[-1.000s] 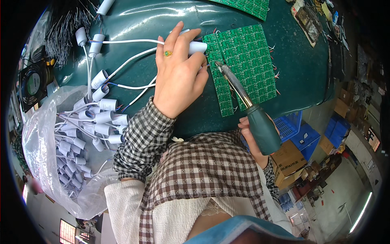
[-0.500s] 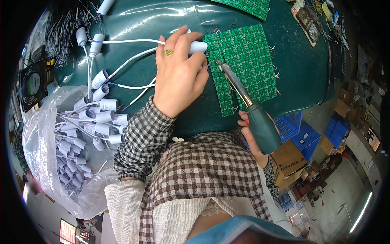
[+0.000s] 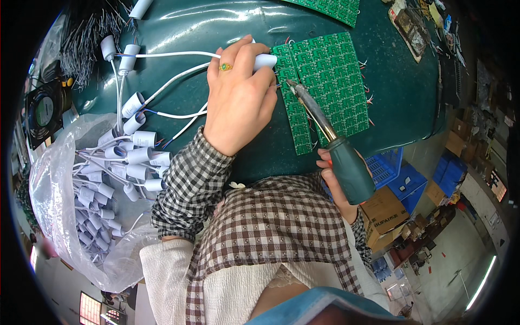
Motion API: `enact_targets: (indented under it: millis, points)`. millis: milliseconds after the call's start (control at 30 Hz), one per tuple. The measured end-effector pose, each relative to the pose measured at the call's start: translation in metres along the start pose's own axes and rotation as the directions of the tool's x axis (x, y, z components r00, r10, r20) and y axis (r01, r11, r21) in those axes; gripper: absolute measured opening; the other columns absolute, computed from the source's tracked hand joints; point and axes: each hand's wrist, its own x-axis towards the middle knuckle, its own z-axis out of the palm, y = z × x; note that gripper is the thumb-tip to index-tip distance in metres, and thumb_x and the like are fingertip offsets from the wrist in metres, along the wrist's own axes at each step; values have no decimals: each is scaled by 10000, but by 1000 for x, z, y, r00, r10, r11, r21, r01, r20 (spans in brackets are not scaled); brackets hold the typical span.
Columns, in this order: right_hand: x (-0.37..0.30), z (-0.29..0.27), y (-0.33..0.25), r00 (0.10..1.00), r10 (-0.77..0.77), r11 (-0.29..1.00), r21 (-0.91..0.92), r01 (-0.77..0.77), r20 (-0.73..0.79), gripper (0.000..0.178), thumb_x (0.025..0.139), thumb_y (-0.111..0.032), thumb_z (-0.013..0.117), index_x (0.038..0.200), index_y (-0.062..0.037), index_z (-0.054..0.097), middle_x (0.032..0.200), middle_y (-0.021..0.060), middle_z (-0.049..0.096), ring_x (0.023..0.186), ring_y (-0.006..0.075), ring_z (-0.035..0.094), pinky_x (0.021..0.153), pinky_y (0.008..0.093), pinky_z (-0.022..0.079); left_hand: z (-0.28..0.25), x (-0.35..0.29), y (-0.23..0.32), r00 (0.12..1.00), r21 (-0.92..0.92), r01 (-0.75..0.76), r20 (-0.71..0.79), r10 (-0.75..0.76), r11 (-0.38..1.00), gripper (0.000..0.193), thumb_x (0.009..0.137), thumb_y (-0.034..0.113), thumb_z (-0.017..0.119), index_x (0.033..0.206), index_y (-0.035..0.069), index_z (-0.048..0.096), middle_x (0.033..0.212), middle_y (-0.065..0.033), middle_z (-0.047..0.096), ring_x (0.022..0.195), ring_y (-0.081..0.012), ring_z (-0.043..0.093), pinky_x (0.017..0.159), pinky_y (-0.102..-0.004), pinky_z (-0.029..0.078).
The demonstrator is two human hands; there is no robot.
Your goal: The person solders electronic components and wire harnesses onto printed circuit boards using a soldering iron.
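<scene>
My right hand [image 3: 337, 184] grips a soldering iron [image 3: 349, 168] by its dark green handle. The iron's tip rests at a narrow strip of green circuit boards [image 3: 295, 116], near its upper part. A wider green circuit board panel [image 3: 336, 81] lies against the strip's right side. At the strip's left edge, my left hand [image 3: 241, 100], with a ring on one finger, is closed with its fingers bent. It holds a white cable, whose thin wire end points toward the strip. A white cylindrical sleeve [image 3: 265, 61] pokes out past its fingers. The fingertips are partly hidden.
White cylinders on cables [image 3: 133, 105] lie to the left. Below them, a clear plastic bag [image 3: 54, 189] holds many more. A bundle of dark wires [image 3: 89, 49] and a fan [image 3: 46, 112] sit at far left. Another green panel [image 3: 336, 10] lies at the back.
My left hand has shifted very slightly at the strip's edge. The iron's tip has moved only a touch, and the boards stay where they were.
</scene>
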Motion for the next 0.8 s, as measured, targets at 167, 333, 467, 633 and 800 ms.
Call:
enact_targets:
  millis: [167,333,467,633,800]
  points:
    - [-1,0,0,1000,12,1000,-1,-12,-4,602,799,-154,859,1296,56,592,1022,134,735,901,215,736,825,332,573,0,0,-1,1000,-5,1,-1,-1,1000,93,795,84,722,846,70,646,1283,-106,578,1340,-392,470,1069,-533,357]
    - [-2,1,2,1000,25,998,50,-24,-8,608,793,-149,863,1295,59,591,1034,144,729,905,219,735,827,337,573,1,0,0,1000,-7,5,-4,-5,1000,93,795,86,722,849,69,648,1276,-106,580,1335,-391,474,1061,-527,360]
    - [-4,1,6,1000,14,999,41,-13,-19,613,785,-146,867,1293,61,592,1046,151,721,903,226,731,826,340,572,0,1,0,1000,0,8,-4,-8,1000,93,793,84,722,851,68,650,1275,-109,581,1334,-390,476,1057,-524,358]
    - [-4,0,5,1000,27,999,26,-26,-10,615,781,-149,870,1290,60,595,1050,155,717,905,231,729,824,340,571,0,1,-1,1000,-19,14,-6,-14,1000,87,794,85,718,849,68,652,1277,-112,583,1325,-390,480,1046,-519,360]
    - [-4,0,5,1000,22,1000,11,-22,-8,610,781,-145,870,1287,61,598,1059,158,715,905,232,729,823,339,570,0,1,-1,1000,-23,21,-4,-21,1000,83,797,85,715,852,68,655,1273,-112,583,1322,-387,481,1044,-521,361]
